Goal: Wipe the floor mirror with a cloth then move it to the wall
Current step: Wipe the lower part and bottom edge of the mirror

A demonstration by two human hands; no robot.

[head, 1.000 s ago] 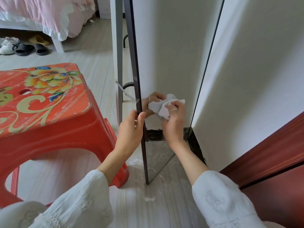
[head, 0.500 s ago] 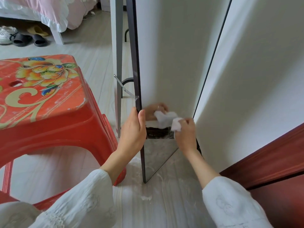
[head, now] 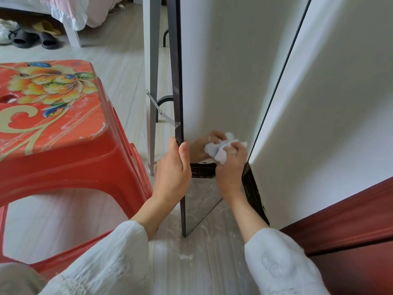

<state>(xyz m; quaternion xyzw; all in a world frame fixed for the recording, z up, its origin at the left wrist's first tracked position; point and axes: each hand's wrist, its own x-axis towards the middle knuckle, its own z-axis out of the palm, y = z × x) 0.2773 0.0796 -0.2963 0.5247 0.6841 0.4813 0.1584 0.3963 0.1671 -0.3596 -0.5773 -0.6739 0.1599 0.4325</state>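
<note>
Glass of the tall dark-framed floor mirror (head: 212, 81) is being pressed low down by a crumpled white cloth (head: 221, 150), which is bunched in the right hand (head: 230, 169); the fingers of that hand are curled closed around the cloth, and a ring is seen on one of them. The left hand (head: 173, 173) is wrapped around the mirror's dark left frame edge (head: 178, 81), with the thumb laid on the front side and the fingers closed behind it. The mirror is stood upright on the pale wood-grain floor (head: 202, 262), its bottom corner touching the floor just in front of the person, and the white wall (head: 340, 103) is found just beside it on the right. Both hand and cloth are reflected in the glass. A grey support leg (head: 152, 81) with a thin metal brace (head: 159, 111) is seen behind the frame. A red plastic stool with a printed flower pattern (head: 53, 116) is placed to the left, near the mirror. Dark slippers (head: 36, 40) are lined up under a pink-covered bed (head: 74, 9) at the far left. White loose sleeves (head: 282, 269) are worn on both arms. A reddish-brown wooden door frame (head: 350, 220) is visible at the lower right.
</note>
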